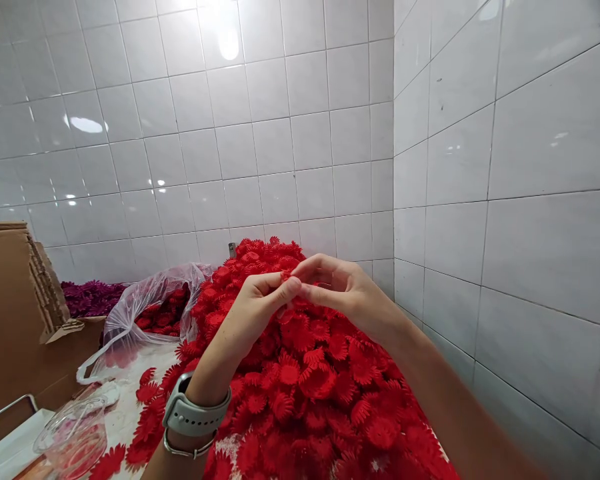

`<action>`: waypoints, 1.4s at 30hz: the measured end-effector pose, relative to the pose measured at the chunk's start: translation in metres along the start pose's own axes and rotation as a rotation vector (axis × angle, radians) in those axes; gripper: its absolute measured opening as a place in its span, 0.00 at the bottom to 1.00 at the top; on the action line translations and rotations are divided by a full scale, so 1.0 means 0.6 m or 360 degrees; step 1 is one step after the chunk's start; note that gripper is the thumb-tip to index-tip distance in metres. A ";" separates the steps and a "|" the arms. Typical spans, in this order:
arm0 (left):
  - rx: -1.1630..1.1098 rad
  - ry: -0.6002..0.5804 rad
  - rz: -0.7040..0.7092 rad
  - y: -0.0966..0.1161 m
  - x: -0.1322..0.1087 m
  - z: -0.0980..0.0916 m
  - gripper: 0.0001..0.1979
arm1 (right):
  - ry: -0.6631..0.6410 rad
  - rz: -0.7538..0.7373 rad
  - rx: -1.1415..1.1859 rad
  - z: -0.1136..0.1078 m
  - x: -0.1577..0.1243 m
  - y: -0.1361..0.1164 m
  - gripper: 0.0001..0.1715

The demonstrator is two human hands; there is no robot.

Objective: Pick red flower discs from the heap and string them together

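Observation:
In the head view, my left hand [261, 301] and my right hand [344, 285] meet over a big heap of red artificial flowers [300, 380]. Thumbs and fingertips of both hands are pinched together on a small red artificial flower [286, 275], of which only a bit shows between the fingers. The rest of it is hidden. The flowers below have fringed, petal-like edges and are piled up towards the tiled wall. On my left wrist are a pale watch [197, 410] and a thin bracelet [190, 451].
A clear plastic bag [130, 320] with more red flowers lies open left of the heap. Purple flowers [91, 298] sit behind it. A cardboard box [10, 313] stands at the far left, with clear plastic cups [77, 437] nearer me. Tiled walls [545, 247] close off the back and right.

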State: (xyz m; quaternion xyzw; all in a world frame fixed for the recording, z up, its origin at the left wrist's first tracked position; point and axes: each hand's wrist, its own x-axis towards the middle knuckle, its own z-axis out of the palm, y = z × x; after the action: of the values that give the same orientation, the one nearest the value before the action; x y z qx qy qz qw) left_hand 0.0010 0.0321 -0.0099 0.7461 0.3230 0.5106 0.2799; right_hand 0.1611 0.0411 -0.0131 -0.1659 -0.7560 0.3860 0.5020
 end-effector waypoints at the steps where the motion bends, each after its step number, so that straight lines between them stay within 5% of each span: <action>1: 0.0016 -0.0023 -0.0015 0.002 -0.001 0.000 0.21 | 0.0027 0.0011 0.0048 -0.001 0.000 0.000 0.09; 16: 0.0127 -0.0125 -0.0158 0.001 0.004 0.002 0.15 | 0.0872 -0.0107 0.0224 0.033 0.009 0.029 0.11; 22: 0.0097 -0.0438 -0.0263 -0.001 -0.002 0.000 0.16 | 0.1309 -0.0265 0.0132 0.004 0.018 0.035 0.08; 28: 0.0159 -0.0039 -0.0237 -0.019 0.009 -0.001 0.17 | 0.1079 -0.0118 0.0182 -0.014 0.019 0.024 0.12; 38: 0.0093 0.0113 -0.0325 -0.025 0.018 0.001 0.09 | 0.0665 0.0058 0.0181 -0.009 0.017 0.024 0.13; 42: 0.0022 0.0231 -0.0426 -0.027 0.017 0.000 0.11 | 0.0671 0.0180 -0.0370 -0.008 0.016 0.028 0.13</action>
State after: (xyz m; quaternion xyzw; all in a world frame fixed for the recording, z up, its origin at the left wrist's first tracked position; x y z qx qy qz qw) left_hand 0.0008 0.0501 -0.0162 0.6593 0.4425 0.5191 0.3163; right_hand 0.1591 0.0598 -0.0186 -0.3414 -0.6633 0.2807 0.6039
